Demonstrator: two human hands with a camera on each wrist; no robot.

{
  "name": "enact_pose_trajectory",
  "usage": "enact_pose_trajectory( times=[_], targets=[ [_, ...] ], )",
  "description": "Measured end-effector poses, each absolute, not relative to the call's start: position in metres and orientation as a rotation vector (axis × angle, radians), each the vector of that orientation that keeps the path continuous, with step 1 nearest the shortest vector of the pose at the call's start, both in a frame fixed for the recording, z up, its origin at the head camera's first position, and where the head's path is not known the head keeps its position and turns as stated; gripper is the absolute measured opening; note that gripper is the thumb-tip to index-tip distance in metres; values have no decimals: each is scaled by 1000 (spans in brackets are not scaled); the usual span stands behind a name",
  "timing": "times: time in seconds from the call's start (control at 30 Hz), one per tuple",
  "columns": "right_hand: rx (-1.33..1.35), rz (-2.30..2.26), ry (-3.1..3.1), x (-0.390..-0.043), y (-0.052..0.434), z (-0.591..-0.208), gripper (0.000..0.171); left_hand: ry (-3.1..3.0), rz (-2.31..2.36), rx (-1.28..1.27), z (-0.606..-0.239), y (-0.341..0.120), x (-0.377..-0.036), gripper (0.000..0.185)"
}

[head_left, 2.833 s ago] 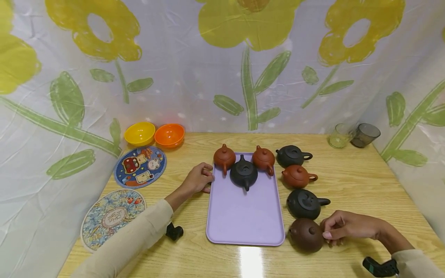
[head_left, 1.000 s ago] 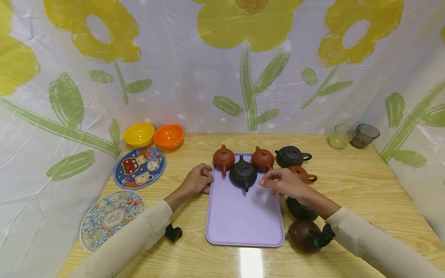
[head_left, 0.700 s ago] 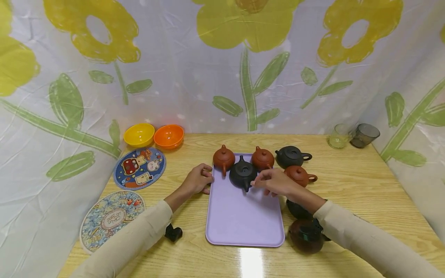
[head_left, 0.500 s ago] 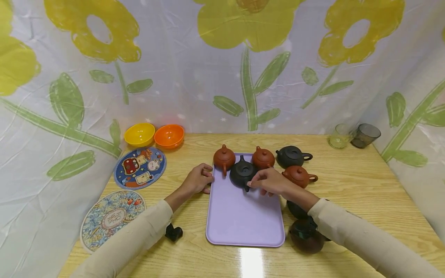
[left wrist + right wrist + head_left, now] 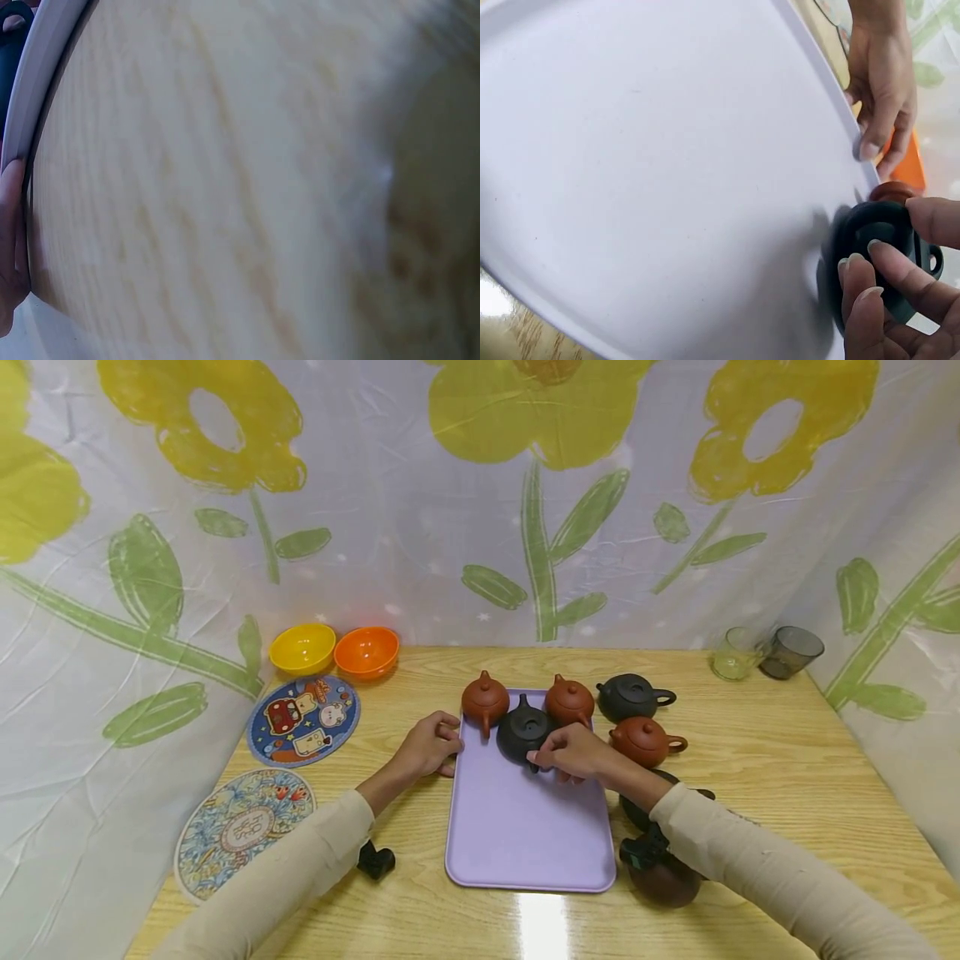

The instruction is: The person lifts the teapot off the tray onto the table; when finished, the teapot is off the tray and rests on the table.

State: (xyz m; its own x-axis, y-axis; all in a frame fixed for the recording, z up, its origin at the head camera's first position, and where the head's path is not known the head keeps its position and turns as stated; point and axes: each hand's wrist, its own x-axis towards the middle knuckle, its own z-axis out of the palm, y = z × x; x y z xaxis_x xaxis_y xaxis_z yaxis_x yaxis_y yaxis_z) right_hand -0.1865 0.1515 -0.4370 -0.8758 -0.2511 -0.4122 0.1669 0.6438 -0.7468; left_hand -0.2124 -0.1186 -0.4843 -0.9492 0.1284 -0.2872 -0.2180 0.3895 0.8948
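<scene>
A lilac tray [image 5: 528,839] lies on the table with two reddish-brown teapots [image 5: 483,700] at its far corners and a black teapot [image 5: 519,731] between them, slightly nearer. My left hand [image 5: 429,747] holds the tray's left edge, its thumb on the rim in the right wrist view. With curled fingers, my right hand [image 5: 576,753] pinches the handle of the black teapot, which rests on the tray; the handle is partly hidden. In the right wrist view, thumb and fingers [image 5: 907,274] close around that handle.
Right of the tray stand a black teapot [image 5: 628,695], a reddish-brown one [image 5: 643,741], another black one and a dark brown one [image 5: 667,883], partly under my right forearm. Bowls [image 5: 302,649] and oval mats [image 5: 303,718] lie left; two glasses [image 5: 789,652] stand back right.
My right hand has gone from beside the dark brown teapot, left and away from me over the tray, to the black teapot's handle. My left hand and the teapots have stayed in place.
</scene>
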Motion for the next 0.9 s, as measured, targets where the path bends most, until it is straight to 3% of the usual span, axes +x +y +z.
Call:
enact_pose_trajectory(
  times=[0.37,0.67,0.9],
  targets=[
    [-75,-1135,2368,-186,158,-436,24,2342,1585,-76,-483,-118,-212,36],
    [-62,-1127,2373,-182,157,-437,42,2362,1561,-76,-485,-118,-213,36],
    [-45,-1119,2373,-183,155,-435,39,2367,1556,-77,-485,-118,-213,36]
  ],
)
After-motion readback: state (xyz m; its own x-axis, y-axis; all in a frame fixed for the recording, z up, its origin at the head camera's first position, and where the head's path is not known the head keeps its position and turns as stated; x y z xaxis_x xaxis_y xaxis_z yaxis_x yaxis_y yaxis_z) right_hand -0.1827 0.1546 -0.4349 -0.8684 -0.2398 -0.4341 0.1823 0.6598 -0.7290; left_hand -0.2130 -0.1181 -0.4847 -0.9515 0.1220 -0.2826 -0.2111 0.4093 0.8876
